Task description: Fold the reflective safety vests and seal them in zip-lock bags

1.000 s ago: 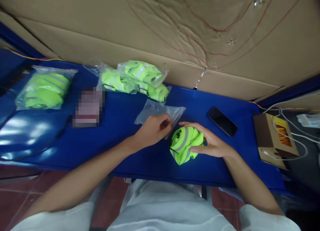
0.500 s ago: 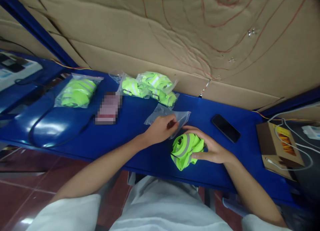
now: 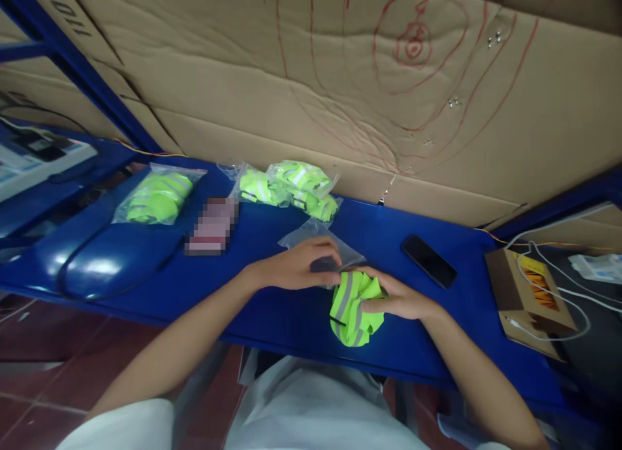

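Note:
My right hand (image 3: 396,297) grips a bunched neon-green vest with grey reflective stripes (image 3: 352,307) above the near edge of the blue table (image 3: 253,288). My left hand (image 3: 299,268) pinches the near edge of an empty clear plastic bag (image 3: 315,242) lying just behind the vest. The two hands almost touch at the bag's mouth.
Bagged green vests (image 3: 291,187) lie at the table's back, another bagged vest (image 3: 158,197) farther left. A black phone (image 3: 428,260) lies to the right, a small cardboard box with white cables (image 3: 532,294) beyond it. A cardboard wall (image 3: 340,80) stands behind.
My left hand has shifted right along the bag's edge toward my right hand. The vest has been squeezed tighter and brought closer to the bag. The camera has tilted up.

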A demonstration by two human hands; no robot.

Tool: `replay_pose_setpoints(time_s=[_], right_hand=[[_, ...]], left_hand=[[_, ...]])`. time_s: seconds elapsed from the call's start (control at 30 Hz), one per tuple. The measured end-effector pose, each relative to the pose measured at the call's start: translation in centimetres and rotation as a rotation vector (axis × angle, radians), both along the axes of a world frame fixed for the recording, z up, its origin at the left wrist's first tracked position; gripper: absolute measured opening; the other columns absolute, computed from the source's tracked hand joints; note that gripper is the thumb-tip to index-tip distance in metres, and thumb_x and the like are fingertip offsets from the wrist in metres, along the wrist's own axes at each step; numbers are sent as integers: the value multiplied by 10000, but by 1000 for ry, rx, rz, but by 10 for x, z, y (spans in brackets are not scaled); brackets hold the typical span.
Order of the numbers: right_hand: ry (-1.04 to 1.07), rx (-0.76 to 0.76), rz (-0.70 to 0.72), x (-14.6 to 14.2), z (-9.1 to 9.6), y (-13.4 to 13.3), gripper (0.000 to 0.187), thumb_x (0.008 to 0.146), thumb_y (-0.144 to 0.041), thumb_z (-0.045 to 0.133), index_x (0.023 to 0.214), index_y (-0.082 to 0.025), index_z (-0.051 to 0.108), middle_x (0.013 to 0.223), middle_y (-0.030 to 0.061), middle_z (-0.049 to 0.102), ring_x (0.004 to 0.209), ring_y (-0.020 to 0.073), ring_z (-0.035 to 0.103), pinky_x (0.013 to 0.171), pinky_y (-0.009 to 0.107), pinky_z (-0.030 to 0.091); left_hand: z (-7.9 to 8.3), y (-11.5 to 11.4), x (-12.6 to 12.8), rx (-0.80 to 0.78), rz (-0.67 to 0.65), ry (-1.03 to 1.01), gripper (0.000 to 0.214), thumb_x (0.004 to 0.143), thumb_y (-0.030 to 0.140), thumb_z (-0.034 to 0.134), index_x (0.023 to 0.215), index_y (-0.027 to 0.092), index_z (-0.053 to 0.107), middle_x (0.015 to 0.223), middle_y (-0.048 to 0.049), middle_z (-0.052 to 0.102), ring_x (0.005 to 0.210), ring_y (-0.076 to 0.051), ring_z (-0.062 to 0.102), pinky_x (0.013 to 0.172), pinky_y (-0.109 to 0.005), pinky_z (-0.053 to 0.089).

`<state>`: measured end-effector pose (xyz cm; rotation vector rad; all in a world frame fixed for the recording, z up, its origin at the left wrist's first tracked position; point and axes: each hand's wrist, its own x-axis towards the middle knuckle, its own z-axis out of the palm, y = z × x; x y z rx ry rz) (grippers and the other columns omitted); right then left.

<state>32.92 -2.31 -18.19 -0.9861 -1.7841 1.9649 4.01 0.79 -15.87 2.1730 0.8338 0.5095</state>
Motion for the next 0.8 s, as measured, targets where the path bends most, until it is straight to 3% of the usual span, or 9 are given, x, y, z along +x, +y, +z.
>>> replay_pose_setpoints(time_s=[0.07,0.13,0.2,0.3,0.4,0.5,0.67,0.8], right_hand=[[22,-76,17,0,-3,3,736,817,-382,874,1455,-218,546,1357,76,677,1242,250,647,1102,408,509],[41,-120,36,2,-6,6,720,808,-372,881,1438,-227,564,1328,62,690,1215,236,660,1080,385,521],[40,-114,63,5,-7,8,744,788,-362,895,1444,-236,568,1334,59,686,1217,235,657,1064,370,527],[31,-79,100,7,-6,7,785,745,-351,921,1443,-248,578,1367,61,668,1243,249,644,1071,381,522],[76,-135,125,6,-6,2,809,707,-339,944,1429,-258,588,1365,70,664,1253,267,644,1060,394,526],[159,-221,62,0,-8,-2,846,667,-317,966,1423,-275,590,1370,69,659,1242,268,651,1040,387,528],[198,-284,-93,-11,-16,-4,773,673,-250,955,1372,-268,626,1250,27,725,1157,218,684,1025,338,512],[295,-369,-203,-13,-22,0,737,675,-321,940,1346,-223,653,1196,59,765,1089,229,725,992,337,534]], left_hand=[[-2,4,-6,33,-103,105,819,778,634,835,1472,298,562,1643,-131,411,1518,-334,406,1220,-474,379],[-10,6,-6,46,-139,206,1221,650,660,911,1649,323,295,1754,-134,176,1627,-379,149,1296,-574,221],[-20,7,-1,68,-177,286,1352,647,652,915,1690,311,125,1756,-152,152,1636,-395,72,1297,-645,114],[-30,5,10,171,-181,345,1301,702,671,864,1692,301,105,1710,-209,270,1608,-425,190,1254,-726,67],[-33,2,17,355,-114,359,1206,761,678,803,1686,238,167,1605,-271,409,1527,-444,349,1229,-748,64],[-30,0,20,482,-67,366,1154,795,636,781,1684,214,180,1563,-270,442,1519,-443,341,1233,-734,48],[-31,-8,23,487,8,399,1042,869,534,724,1687,230,154,1551,-255,458,1502,-407,367,1237,-709,84],[-31,-13,24,402,19,362,971,914,461,687,1689,234,148,1662,-246,326,1555,-413,293,1215,-665,225]])
